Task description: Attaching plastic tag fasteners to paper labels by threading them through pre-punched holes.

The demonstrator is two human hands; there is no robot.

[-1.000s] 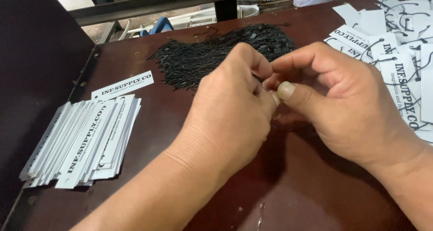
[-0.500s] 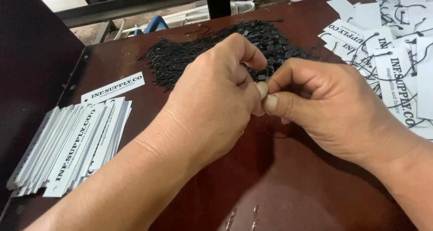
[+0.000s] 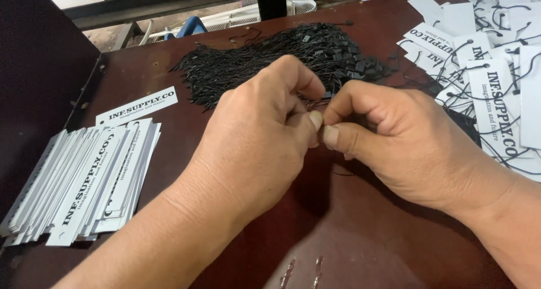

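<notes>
A: What's in the hands?

B: Left hand (image 3: 253,137) and right hand (image 3: 394,137) are pressed together fingertip to fingertip over the middle of the bench (image 3: 360,232). Both are curled shut, pinching a thin black string (image 3: 316,102) between thumbs and forefingers. Only a short dark bit of it shows above the thumbs, with a small black plastic piece at its top; the rest is hidden in the fingers.

A: What does it look like?

B: Fine, dark and cord-like, same kind as the pile of black strings (image 3: 282,58) just behind the hands. That pile is a loose tangled heap, with tiny square black clasps scattered through it.

A: What's on the left?

B: A fanned stack of white tags (image 3: 84,182), long narrow cards with black print, lying flat near the bench's left edge. One single white tag (image 3: 137,106) lies apart just above the stack.

A: And the right?

B: A spread of strung tags (image 3: 484,63), white cards with black strings already looped through them, overlapping in a messy layer at the right hand's far side.

A: And the bench?

B: Dark reddish-brown and glossy, with a dark panel (image 3: 34,97) standing along its left side.
</notes>
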